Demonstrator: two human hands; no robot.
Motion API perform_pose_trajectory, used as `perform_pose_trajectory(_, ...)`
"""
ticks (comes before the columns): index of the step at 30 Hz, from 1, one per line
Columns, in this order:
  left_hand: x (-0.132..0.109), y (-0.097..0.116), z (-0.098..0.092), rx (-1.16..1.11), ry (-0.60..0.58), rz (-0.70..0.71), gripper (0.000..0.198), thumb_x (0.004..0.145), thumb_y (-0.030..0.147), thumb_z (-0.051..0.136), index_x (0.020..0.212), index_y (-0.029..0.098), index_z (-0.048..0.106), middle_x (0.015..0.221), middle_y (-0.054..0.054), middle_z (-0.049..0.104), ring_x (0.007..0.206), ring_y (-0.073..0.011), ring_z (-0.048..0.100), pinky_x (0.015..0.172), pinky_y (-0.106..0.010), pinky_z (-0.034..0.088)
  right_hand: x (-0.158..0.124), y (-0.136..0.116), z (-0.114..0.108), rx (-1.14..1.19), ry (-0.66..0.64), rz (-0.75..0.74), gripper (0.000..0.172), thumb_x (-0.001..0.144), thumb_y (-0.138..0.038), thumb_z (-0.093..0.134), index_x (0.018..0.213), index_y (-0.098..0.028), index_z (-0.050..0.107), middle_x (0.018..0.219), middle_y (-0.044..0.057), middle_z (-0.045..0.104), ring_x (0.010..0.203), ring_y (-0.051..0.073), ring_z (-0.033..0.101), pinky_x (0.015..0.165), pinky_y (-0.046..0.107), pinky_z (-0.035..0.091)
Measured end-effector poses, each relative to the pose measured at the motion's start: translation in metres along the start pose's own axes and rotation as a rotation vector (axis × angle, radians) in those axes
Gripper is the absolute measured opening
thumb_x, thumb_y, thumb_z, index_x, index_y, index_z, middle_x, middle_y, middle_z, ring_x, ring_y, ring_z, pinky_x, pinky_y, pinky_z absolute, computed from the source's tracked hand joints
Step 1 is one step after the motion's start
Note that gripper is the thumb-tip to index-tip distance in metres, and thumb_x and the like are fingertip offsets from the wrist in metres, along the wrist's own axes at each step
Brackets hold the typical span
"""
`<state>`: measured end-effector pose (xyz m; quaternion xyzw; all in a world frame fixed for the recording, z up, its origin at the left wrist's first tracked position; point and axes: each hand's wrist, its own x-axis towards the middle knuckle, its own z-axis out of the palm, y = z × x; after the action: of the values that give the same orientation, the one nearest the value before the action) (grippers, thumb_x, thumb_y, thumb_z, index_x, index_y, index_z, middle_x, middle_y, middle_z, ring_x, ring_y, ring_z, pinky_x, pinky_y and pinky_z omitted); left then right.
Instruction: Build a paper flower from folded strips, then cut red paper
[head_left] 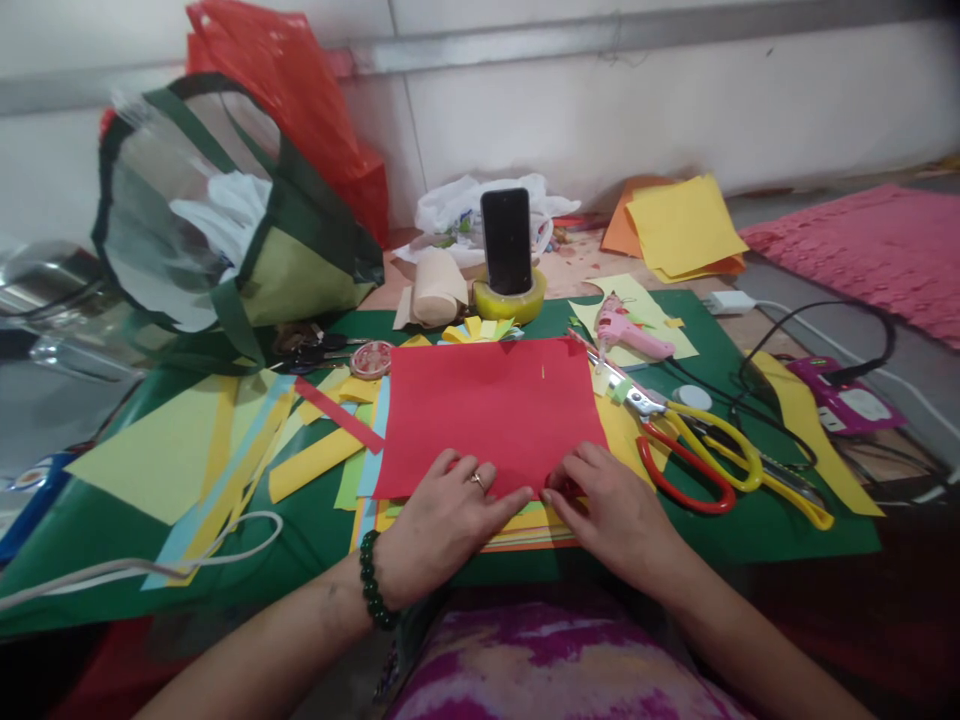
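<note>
Lower middle of the frame: my left hand (450, 525) lies on the near edge of the red sheet (484, 405), fingers loosely bent, thumb apart from them. Right hand (622, 515) beside it, thumb and fingers narrow at the same edge; cannot tell whether paper is pinched between. The sheet fills the centre, over a stack of coloured paper (529, 538) showing below it. Main risk, I judge: uneven pressure between hands would skew or crease the edge, and loose layers underneath could slide along. Right of centre, scissors (643, 402) lie just beside the sheet; a sideways pull might snag its corner. Beyond, the pink glue gun (630, 332) lies on its side; if hot, it could mark paper, and a tug on its cord (709, 378) could drag it. Upper centre, a phone (507, 240) stands at a yellow tape roll (517, 305); a jolt might topple it.
</note>
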<state>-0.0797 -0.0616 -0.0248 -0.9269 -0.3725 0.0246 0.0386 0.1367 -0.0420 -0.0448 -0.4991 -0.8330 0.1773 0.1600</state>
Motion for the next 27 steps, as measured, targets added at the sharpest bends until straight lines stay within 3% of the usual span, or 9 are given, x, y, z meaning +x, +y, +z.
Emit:
perform_pose_trajectory(9,0.0,0.0,-0.001,0.001,0.026,0.051,0.035,0.095,0.015,0.049,0.128,0.024,0.052,0.089,-0.005,0.061,0.078,-0.021,0.054,0.075,-0.037,0.036,-0.004,0.008,-0.007,0.033,-0.053,0.051,0.013,0.087,-0.02,0.055,0.075,-0.02,0.058,0.081,0.005,0.06,0.076,0.02,0.058,0.065,0.031,0.046)
perform_pose_trajectory(18,-0.001,0.001,-0.001,0.015,0.004,0.044,0.038,0.094,0.013,0.049,0.131,0.024,0.051,0.089,-0.005,0.061,0.08,-0.0212,0.055,0.08,-0.039,0.038,-0.012,0.024,-0.015,0.12,-0.008,0.086,0.015,0.087,-0.02,0.053,0.073,-0.02,0.057,0.08,0.005,0.059,0.077,0.02,0.059,0.066,0.033,0.048)
perform_pose_trajectory(27,-0.003,0.001,0.003,0.012,0.026,0.053,0.041,0.093,0.011,0.049,0.132,0.023,0.051,0.1,-0.008,0.062,0.089,-0.0225,0.057,0.095,-0.046,0.037,-0.02,0.032,-0.021,0.13,0.025,0.084,0.018,0.09,-0.021,0.05,0.073,-0.021,0.057,0.079,0.005,0.059,0.077,0.02,0.059,0.069,0.034,0.05)
